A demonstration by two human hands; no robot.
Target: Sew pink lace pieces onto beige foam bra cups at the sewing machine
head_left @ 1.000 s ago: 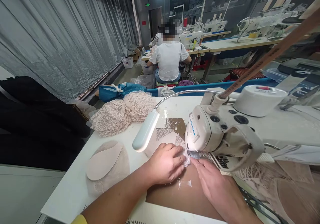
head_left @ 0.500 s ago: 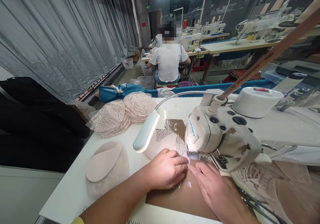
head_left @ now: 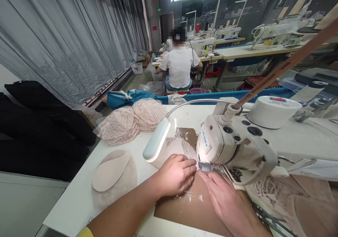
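Observation:
My left hand [head_left: 176, 175] rests on a piece of pale lace fabric [head_left: 176, 146] just left of the needle of a white sewing machine [head_left: 237, 145], fingers curled and pressing the lace down. My right hand [head_left: 224, 198] lies flat on the brown table patch [head_left: 190, 209] in front of the needle, fingers stretched toward the presser foot and touching the lace edge. The needle itself is hidden behind the machine head. A white gooseneck lamp [head_left: 157, 143] hangs over the lace.
A heap of lace cups [head_left: 132, 120] sits at the back left of the white table [head_left: 76, 201]; beige foam pads [head_left: 111, 172] lie nearer. More lace pieces [head_left: 290, 191] lie right of the machine. Another person [head_left: 180, 66] sits at a far machine. Black cloth [head_left: 39, 124] is on the left.
Both hands have stayed at the needle, shifting only slightly. The camera view has moved a little.

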